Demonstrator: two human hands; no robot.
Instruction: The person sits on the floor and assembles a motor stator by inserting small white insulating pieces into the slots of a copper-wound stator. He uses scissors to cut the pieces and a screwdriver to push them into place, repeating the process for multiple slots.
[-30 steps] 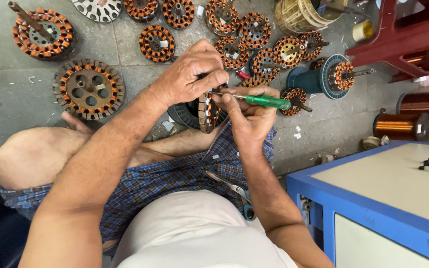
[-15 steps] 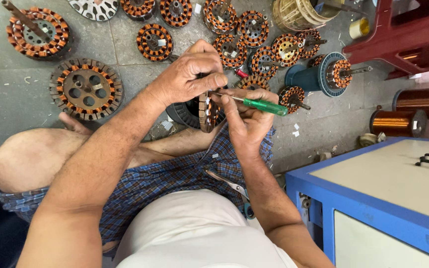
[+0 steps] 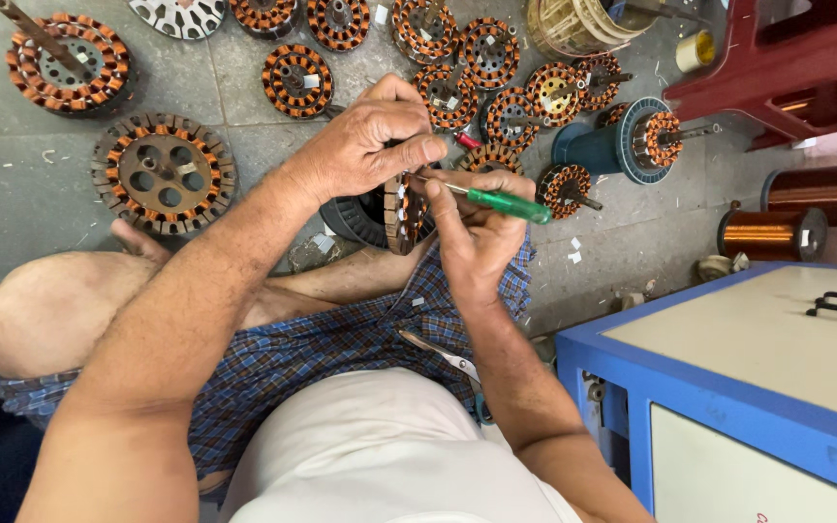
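screwdriver (image 3: 508, 204) tip: hidden behind left hand (image 3: 365, 145) | held stator (image 3: 401, 208): mostly covered

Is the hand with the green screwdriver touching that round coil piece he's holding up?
Cannot tell. In the head view the right hand grips the green screwdriver beside the wound stator, but the left hand hides where they might meet.

A green-handled screwdriver (image 3: 508, 204) stands out against the blue-and-white checked cloth (image 3: 341, 349) on the lap. Copper-orange windings ring the grey stators (image 3: 164, 174) on the grey floor (image 3: 12, 208), beside a blue cabinet (image 3: 728, 407) with a cream top.
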